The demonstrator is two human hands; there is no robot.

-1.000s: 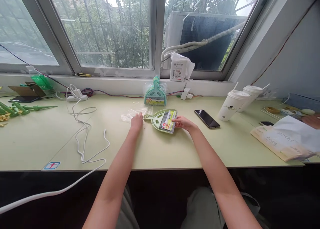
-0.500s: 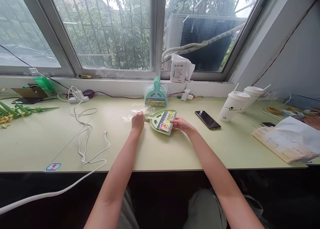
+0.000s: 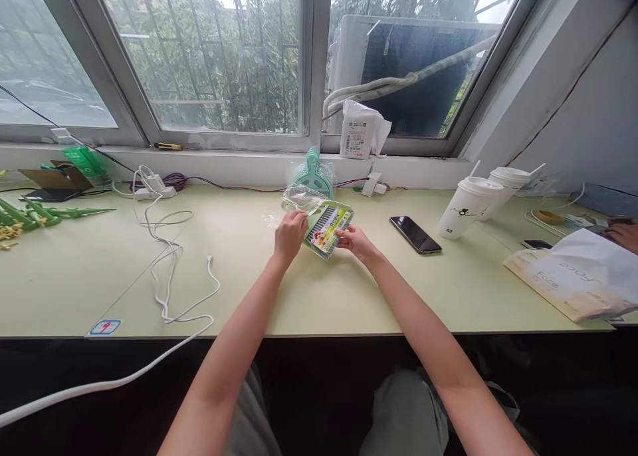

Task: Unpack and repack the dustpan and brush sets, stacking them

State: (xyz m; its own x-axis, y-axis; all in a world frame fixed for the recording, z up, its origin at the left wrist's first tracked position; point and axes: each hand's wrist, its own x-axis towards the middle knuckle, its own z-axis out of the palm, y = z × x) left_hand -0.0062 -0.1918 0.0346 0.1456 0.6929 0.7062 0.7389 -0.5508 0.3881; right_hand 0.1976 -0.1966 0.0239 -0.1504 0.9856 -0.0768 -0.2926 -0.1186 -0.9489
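Between my hands, a small green dustpan (image 3: pixel 310 245) is tilted up off the table, with a matching brush (image 3: pixel 321 222) lying on it behind a bright yellow-green label. My right hand (image 3: pixel 357 241) grips the right edge of the set, thumb on the label side. Closed in a pinch, my left hand (image 3: pixel 290 236) is at the set's left side, on the clear plastic bag (image 3: pixel 300 195) that lies over the handle end. Exactly where its fingertips press is partly hidden. Just behind stands a teal dustpan-and-brush stack (image 3: pixel 312 170) in clear wrap, against the sill.
A phone (image 3: pixel 415 234) lies to the right, before two lidded paper cups (image 3: pixel 466 207) with straws. Further right is a tissue pack (image 3: pixel 568 276), with another person's hand (image 3: pixel 623 235) beyond. White cables (image 3: pixel 169 263) sprawl on the left, near a power strip (image 3: pixel 155 191).
The green set has been raised and turned. My left hand has moved right, from the handle end to the set's side, and the clear bag has come over the handle.
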